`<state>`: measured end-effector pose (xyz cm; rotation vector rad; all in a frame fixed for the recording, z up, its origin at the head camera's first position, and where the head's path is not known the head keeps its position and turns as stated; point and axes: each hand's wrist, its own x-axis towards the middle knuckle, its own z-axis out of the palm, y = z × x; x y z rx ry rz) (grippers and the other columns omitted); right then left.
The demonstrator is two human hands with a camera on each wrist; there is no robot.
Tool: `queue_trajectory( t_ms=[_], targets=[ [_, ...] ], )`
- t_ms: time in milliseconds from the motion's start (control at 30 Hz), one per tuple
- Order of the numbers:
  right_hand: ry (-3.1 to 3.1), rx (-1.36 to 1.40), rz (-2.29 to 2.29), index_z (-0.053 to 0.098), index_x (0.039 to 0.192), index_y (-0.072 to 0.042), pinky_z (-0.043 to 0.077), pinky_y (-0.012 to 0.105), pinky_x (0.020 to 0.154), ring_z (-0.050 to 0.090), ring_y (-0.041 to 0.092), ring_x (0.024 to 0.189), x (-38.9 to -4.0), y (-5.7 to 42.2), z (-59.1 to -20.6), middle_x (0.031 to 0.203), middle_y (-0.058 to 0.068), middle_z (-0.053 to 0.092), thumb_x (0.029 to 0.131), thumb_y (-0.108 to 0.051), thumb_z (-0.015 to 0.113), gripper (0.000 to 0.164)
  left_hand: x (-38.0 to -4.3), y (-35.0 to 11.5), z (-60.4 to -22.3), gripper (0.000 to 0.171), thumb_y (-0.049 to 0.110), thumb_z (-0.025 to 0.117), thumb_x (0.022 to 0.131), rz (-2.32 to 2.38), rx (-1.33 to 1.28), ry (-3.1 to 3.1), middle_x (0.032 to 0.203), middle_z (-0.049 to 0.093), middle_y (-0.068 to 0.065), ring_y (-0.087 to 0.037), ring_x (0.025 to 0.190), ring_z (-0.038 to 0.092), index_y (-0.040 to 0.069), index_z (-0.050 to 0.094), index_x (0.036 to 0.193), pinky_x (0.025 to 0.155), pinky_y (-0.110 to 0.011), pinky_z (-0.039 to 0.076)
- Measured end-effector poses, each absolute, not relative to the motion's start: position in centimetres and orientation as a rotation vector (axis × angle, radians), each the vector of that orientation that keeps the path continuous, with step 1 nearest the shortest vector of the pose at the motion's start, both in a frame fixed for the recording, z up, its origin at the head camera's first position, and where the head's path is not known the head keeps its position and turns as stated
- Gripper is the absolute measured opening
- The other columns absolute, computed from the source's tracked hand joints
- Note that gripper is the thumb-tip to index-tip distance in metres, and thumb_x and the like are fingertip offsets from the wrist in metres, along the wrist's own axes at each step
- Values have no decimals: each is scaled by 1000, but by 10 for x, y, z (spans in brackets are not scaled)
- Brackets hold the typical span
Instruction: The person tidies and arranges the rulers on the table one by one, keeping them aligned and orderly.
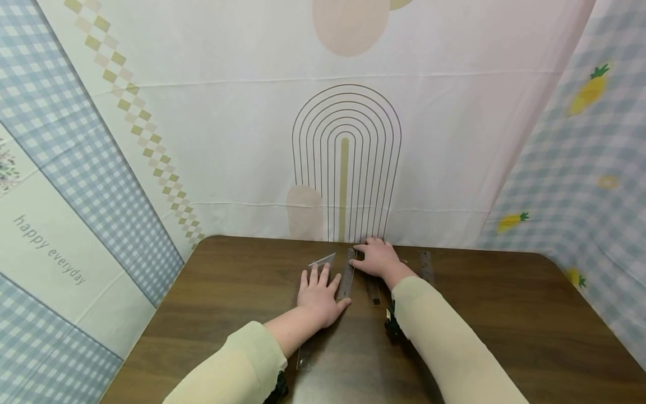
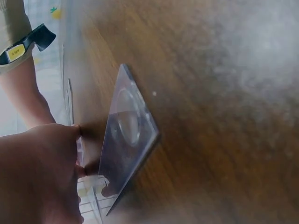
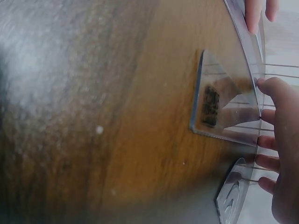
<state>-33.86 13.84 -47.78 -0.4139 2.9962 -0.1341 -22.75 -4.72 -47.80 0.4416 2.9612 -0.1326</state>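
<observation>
My left hand (image 1: 320, 303) lies with its fingers spread over a clear set square (image 1: 323, 260), whose far corner shows past the fingertips. In the left wrist view, the near corner of a clear set square (image 2: 126, 140) with an oval cut-out points toward the camera. A clear ruler (image 1: 346, 283) lies between the two hands; the right thumb and index finger reach its far end. My right hand (image 1: 375, 258) rests spread over a clear strip (image 1: 374, 294), its fingertips touching down. In the right wrist view that strip's end (image 3: 224, 126) bears a dark printed block.
Another clear ruler-like piece (image 1: 427, 266) with cut-outs lies right of the right hand. All the pieces lie on a brown wooden table (image 1: 227, 308). A patterned cloth (image 1: 242, 157) hangs just behind the table's far edge, with checked cloth (image 1: 565, 168) on the right.
</observation>
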Motion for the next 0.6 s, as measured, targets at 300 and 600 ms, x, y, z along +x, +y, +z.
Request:
queue_trajectory(
  t_ms=[300,600],
  targets=[
    [3003,-414,-148,55,144,-19,29,61,109,37,40,138,-339,138,-479,151,17,41,95,-57,56,62,-230,-45,-480,71,70,27,97,-165,452,2953,167,8,-5,-35,151,2,34,24,158,119,-56,6],
    [2987,-351,-269,58,141,-18,27,63,110,37,39,139,-340,134,-476,150,17,42,98,-51,55,54,-228,-43,-479,69,67,28,99,-159,452,2937,167,9,-4,-34,152,3,33,24,159,119,-56,6]
  ],
)
